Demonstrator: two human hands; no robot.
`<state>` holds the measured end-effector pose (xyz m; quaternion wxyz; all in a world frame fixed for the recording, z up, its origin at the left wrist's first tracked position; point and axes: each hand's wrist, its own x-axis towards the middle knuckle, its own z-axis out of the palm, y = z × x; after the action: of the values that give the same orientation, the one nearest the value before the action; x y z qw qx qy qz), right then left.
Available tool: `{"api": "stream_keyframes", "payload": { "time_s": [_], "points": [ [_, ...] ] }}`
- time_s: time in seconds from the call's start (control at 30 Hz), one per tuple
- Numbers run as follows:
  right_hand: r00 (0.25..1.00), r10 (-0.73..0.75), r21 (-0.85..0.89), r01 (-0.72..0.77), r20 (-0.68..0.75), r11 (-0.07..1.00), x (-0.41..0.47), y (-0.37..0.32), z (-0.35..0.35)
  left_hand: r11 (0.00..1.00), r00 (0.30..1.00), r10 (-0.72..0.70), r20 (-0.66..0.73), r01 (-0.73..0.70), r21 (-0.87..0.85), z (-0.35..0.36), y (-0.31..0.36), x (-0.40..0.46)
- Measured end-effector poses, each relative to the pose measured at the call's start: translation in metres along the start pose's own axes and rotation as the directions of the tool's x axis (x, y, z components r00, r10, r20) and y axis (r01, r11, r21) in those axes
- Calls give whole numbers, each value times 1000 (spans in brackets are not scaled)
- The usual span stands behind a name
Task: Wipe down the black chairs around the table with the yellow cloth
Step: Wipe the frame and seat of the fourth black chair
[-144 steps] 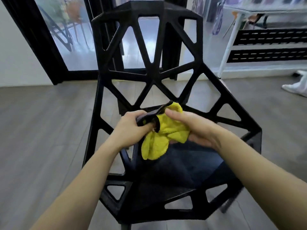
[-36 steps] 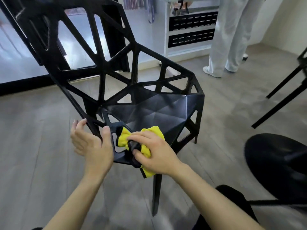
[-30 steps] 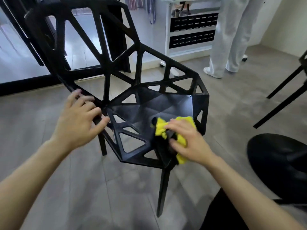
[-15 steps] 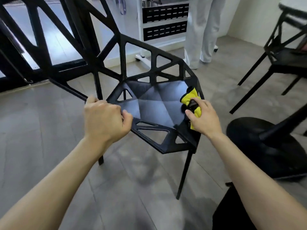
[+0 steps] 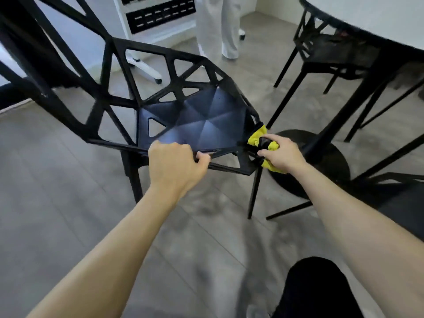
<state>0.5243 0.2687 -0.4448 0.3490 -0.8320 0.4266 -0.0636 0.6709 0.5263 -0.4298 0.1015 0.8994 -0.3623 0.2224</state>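
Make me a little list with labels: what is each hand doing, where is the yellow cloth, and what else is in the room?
left hand: left hand grips the front edge of the black chair
right hand: right hand holds the yellow cloth against the chair's front right corner
chair: tilted, not level on the floor
nearby: a round table at the right, another chair tucked under it
behind: a person's white trousers beside a white cart

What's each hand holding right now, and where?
Left hand grips the black chair by its front seat edge. Right hand holds the yellow cloth bunched around the seat's front corner.
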Motion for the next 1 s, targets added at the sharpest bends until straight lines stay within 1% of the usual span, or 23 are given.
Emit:
{"api": "stream_keyframes", "payload": {
  "time_s": [0.07, 0.13, 0.2, 0.23, 0.27, 0.3, 0.33, 0.37, 0.4, 0.43, 0.47, 0.5, 0.53, 0.57, 0.6, 0.67, 0.73, 0.77, 0.83, 0.87, 0.9, 0.97, 1.0],
  "points": [
    [992, 124, 42, -125, 17, 991, -26, 8, -15, 998, 991, -59, 120, 56, 24, -14, 10, -16],
    [958, 283, 123, -286, 42, 950, -52, 17, -30, 996, 971, -88, 224, 80, 45, -26, 24, -21],
    [890, 444, 231, -456, 103, 860, -76, 19, -51, 993, 928, -99, 359, 67, 102, -31, 36, -14],
    [855, 499, 314, -516, 140, 797, -84, 21, -65, 991, 890, -97, 446, 44, 126, -35, 42, -11],
    [821, 541, 396, -564, 181, 725, -92, 23, -80, 993, 844, -68, 533, 7, 117, -41, 49, -9],
    [793, 559, 469, -599, 240, 649, -104, 22, -96, 998, 786, 10, 619, -49, 47, -50, 59, -8],
    [776, 558, 524, -619, 294, 585, -120, 10, -116, 990, 722, 141, 678, -91, -109, -65, 73, -8],
    [761, 543, 553, -640, 356, 534, -139, -8, -139, 939, 677, 308, 668, -104, -327, -85, 91, -8],
    [751, 519, 572, -654, 410, 495, -159, -30, -163, 842, 659, 449, 604, -85, -533, -115, 112, -6],
    [744, 478, 579, -666, 467, 470, -177, -49, -188, 735, 658, 526, 539, -33, -677, -149, 132, 0],
    [732, 448, 565, -681, 513, 465, -194, -65, -212, 646, 655, 548, 519, 63, -761, -183, 149, 8],
    [720, 420, 545, -694, 553, 471, -210, -79, -238, 559, 647, 545, 532, 192, -806, -214, 161, 19],
    [715, 393, 517, -693, 578, 502, -225, -92, -266, 476, 633, 518, 576, 346, -809, -240, 171, 32],
    [724, 355, 493, -673, 591, 552, -237, -102, -291, 414, 594, 485, 641, 490, -767, -259, 179, 45],
    [751, 317, 471, -626, 579, 621, -248, -109, -313, 383, 560, 452, 695, 581, -718, -273, 184, 57],
    [851, 260, 414, -462, 456, 784, -261, -112, -346, 388, 565, 417, 712, 598, -702, -298, 199, 83],
    [922, 235, 201, -304, 306, 931, -268, -110, -373, 362, 556, 419, 718, 622, -694, -323, 217, 104],
    [941, 205, 87, -235, 268, 968, -267, -108, -385, 349, 550, 425, 719, 633, -691, -335, 225, 117],
    [968, 96, -55, -85, 233, 995, -262, -105, -407, 348, 526, 454, 720, 639, -686, -357, 239, 143],
    [973, 42, -82, -24, 225, 996, -259, -106, -419, 351, 507, 470, 722, 643, -680, -366, 244, 155],
    [982, -13, -99, 32, 188, 995, -255, -106, -428, 353, 492, 481, 725, 649, -674, -375, 248, 167],
    [993, -105, -125, 111, 47, 986, -246, -113, -444, 332, 482, 492, 725, 666, -668, -391, 256, 190],
    [992, -120, -79, 117, -31, 990, -242, -122, -453, 312, 481, 502, 718, 674, -670, -398, 261, 201]
  ]
}}
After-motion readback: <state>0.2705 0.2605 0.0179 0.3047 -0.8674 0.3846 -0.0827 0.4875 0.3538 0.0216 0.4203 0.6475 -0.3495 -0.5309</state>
